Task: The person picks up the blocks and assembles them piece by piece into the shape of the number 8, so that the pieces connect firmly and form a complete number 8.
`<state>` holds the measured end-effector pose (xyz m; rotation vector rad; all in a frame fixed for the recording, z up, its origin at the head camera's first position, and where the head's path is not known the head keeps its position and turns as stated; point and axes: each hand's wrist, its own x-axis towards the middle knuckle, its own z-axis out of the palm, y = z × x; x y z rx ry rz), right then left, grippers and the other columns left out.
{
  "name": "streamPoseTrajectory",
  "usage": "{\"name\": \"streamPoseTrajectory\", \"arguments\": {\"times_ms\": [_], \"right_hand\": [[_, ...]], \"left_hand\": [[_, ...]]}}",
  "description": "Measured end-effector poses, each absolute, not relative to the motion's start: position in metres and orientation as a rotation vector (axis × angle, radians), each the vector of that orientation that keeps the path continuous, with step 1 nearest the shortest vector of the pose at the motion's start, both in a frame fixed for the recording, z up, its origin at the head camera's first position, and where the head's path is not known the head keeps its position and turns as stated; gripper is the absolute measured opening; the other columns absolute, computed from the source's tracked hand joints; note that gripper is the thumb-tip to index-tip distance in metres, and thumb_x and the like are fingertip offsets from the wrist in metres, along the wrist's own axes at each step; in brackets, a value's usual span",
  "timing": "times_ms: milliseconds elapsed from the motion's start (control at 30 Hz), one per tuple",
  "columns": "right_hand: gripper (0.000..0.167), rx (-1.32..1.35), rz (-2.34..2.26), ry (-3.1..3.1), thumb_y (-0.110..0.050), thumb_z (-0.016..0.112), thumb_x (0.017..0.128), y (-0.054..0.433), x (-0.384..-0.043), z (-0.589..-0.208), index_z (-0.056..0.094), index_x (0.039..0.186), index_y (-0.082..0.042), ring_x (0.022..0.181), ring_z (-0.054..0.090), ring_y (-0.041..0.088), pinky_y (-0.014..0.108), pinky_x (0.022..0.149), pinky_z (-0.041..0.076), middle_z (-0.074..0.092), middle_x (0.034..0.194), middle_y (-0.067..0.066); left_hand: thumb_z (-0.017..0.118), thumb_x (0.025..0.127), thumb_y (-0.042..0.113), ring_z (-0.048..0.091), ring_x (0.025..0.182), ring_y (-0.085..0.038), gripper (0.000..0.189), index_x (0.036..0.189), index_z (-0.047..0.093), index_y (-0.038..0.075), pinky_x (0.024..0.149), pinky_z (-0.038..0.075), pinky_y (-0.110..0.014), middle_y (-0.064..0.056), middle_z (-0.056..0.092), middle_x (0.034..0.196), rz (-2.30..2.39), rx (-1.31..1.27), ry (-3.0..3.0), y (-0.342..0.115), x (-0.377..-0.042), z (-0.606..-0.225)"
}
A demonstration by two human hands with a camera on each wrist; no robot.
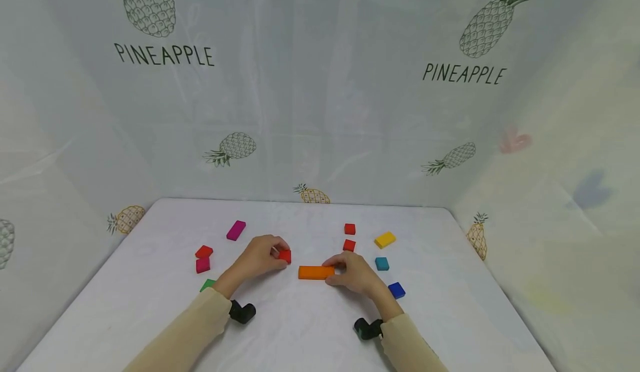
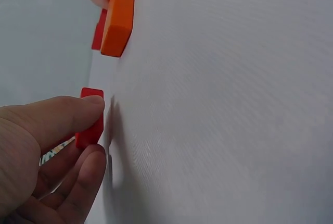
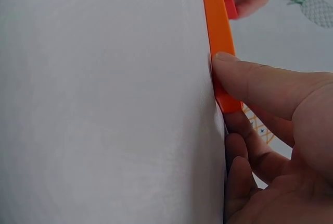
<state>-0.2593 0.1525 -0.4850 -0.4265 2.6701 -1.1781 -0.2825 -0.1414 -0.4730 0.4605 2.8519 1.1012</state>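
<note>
In the head view, at the white table (image 1: 300, 333), the left hand (image 1: 261, 256) pinches a red block (image 1: 285, 257) just left of an orange block (image 1: 313, 272), whose right end the right hand (image 1: 354, 273) holds. From the left wrist, that grip is narrowed to the red block's width. From the right wrist, the other grip spans the orange block, thumb across its side.

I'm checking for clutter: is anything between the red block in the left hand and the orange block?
Nothing visible: only white tabletop shows between the red block in the left hand and the orange block in the right hand.
</note>
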Motion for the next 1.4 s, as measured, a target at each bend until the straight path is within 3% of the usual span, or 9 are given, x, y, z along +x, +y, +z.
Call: {"name": "streamPoseTrajectory", "arguments": {"times_ms": [333, 1400], "right_hand": [[0.027, -0.414, -1.185, 2.680, -0.020, 0.086, 0.091, 0.152, -0.258, -0.485, 0.079, 0.117, -0.023, 0.111, 0.059, 0.022, 0.050, 0.104, 0.053, 0.069, 0.116, -0.001], [0.028, -0.463, -1.181, 2.656, -0.018, 0.084, 0.092, 0.153, -0.258, -0.486, 0.077, 0.119, -0.023, 0.111, 0.059, 0.022, 0.049, 0.103, 0.054, 0.069, 0.115, -0.002]], "left_hand": [[0.089, 0.086, 0.013, 0.061, 0.090, -0.016, 0.027, 0.110, 0.077, 0.018, 0.086, 0.058, -0.036, 0.003, 0.069, 0.100, 1.102, 0.474, 2.806, -0.126, -0.290, -0.475], [0.089, 0.087, 0.019, 0.056, 0.093, -0.018, 0.026, 0.110, 0.078, 0.022, 0.083, 0.052, -0.034, 0.003, 0.064, 0.094, 1.120, 0.502, 2.734, -0.125, -0.291, -0.484]]}}
